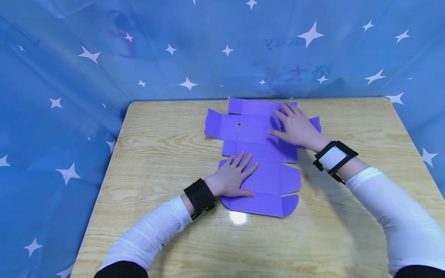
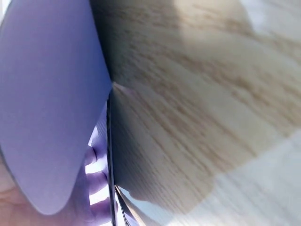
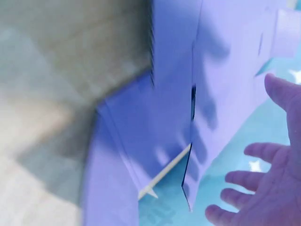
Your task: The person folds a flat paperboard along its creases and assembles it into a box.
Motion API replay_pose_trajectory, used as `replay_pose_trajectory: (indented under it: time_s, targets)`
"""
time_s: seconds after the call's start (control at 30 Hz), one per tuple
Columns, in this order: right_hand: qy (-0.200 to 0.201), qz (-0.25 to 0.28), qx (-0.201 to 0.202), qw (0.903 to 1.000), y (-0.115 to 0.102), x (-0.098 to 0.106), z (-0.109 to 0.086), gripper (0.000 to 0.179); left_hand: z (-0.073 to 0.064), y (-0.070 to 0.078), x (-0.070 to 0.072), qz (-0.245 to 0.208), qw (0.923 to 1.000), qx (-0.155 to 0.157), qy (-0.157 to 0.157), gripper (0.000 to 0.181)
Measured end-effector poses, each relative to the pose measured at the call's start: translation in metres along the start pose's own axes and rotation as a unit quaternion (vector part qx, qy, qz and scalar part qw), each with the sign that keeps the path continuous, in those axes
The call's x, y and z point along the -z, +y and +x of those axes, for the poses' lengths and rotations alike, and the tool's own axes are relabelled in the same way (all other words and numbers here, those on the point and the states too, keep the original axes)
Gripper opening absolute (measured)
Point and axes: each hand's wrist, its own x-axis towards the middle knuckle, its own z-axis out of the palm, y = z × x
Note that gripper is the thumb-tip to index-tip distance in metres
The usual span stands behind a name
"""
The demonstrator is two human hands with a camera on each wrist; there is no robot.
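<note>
A flat, unfolded purple cardboard box [image 1: 259,129] lies on the wooden table, its creased panels and side flaps spread out. My left hand [image 1: 232,177] rests with spread fingers on the near panel, toward its left edge. In the left wrist view a rounded purple flap [image 2: 51,103] stands up in front of that hand, hiding much of it. Over the far right part of the cardboard is my right hand [image 1: 297,125], fingers extended and apart. The right wrist view shows this hand [image 3: 268,183] holding nothing, its shadow falling on the purple panels.
The wooden table [image 1: 156,143] extends on all sides of the cardboard. Behind it and at the sides hangs a blue curtain [image 1: 205,58] with white stars. Each wrist wears a black strap; the right one [image 1: 333,156] carries a white-faced device.
</note>
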Motion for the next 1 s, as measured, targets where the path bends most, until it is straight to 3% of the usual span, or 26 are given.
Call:
replay_pose_trajectory:
  time_s: [0.2, 0.47, 0.7, 1.0]
  targets:
    - [-0.050, 0.003, -0.022, 0.9985, 0.009, 0.008, 0.035, 0.087, 0.001, 0.001, -0.001, 0.002, 1.0000, 0.003, -0.002, 0.099]
    - [-0.075, -0.002, -0.045, 0.9961, 0.018, 0.010, 0.054, 0.085, 0.000, 0.001, -0.001, 0.007, 0.9999, 0.006, -0.005, 0.100]
    - [-0.045, 0.013, -0.042, 0.9980, 0.023, 0.010, 0.056, 0.073, 0.002, 0.001, 0.000, 0.006, 1.0000, 0.003, 0.005, 0.100]
    - [0.068, 0.059, -0.031, 0.9954, 0.014, 0.012, 0.046, 0.040, 0.001, 0.001, -0.002, 0.003, 1.0000, 0.007, 0.002, 0.100]
